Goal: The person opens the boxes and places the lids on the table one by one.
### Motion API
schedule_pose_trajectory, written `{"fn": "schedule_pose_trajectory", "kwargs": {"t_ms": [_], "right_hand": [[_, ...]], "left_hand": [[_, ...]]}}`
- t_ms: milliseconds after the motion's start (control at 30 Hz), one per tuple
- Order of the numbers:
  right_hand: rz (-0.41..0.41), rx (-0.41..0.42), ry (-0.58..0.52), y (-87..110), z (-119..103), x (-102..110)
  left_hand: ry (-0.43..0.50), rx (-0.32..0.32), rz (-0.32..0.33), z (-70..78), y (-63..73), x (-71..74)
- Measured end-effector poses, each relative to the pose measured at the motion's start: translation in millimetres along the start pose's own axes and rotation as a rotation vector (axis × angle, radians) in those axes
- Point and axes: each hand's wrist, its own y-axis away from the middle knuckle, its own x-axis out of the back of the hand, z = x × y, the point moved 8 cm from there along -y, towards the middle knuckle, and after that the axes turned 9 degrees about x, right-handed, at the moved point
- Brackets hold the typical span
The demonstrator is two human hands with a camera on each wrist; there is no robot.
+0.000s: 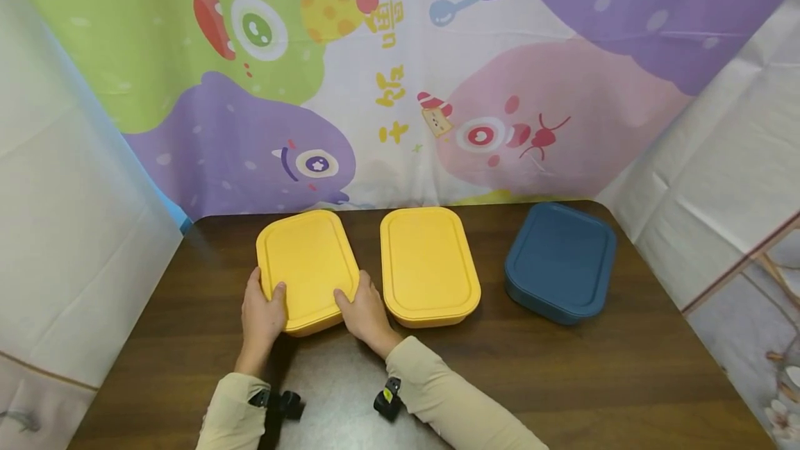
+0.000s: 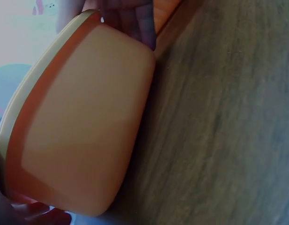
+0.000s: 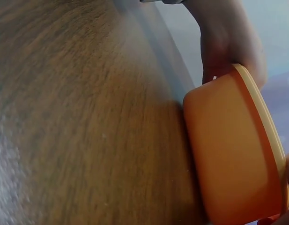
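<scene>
A yellow rectangular food container (image 1: 309,266) with a fitted lid is at the left of the table, between the two hands. My left hand (image 1: 261,318) grips its left side, the thumb lying on the lid's edge. From the right, my right hand (image 1: 364,312) holds the opposite side near the front corner, thumb on the lid too. Both wrist views show the container's orange-looking front wall (image 2: 88,112) and its base close to the wood; fingers under the rim are partly hidden. The left hand (image 3: 233,47) also appears at the top of the right wrist view.
A second yellow lidded container (image 1: 430,262) stands just right of the right hand. Farther right is a dark blue lidded container (image 1: 560,259). All are on a brown wooden table (image 1: 562,380), backed by a cartoon-printed cloth (image 1: 400,179).
</scene>
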Motion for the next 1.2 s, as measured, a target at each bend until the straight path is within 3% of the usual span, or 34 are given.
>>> {"fn": "schedule_pose_trajectory", "kwargs": {"t_ms": [200, 733, 1033, 1200], "right_hand": [[0.007, 0.002, 0.002, -0.7, -2.6, 1.3], [-0.017, -0.004, 0.029, 2.0, -5.3, 1.0], [-0.034, 0.0, 0.02, 10.1, -9.0, -2.4], [-0.029, 0.045, 0.019, 12.2, -15.4, -3.9]], "left_hand": [[0.003, -0.023, 0.075, 3.0, 2.0, 4.0], [0.002, -0.02, 0.087, 5.1, 5.7, 7.7], [0.0, -0.054, 0.108, 5.4, 5.0, 17.0], [-0.002, -0.053, 0.111, 2.8, 1.6, 24.8]]}}
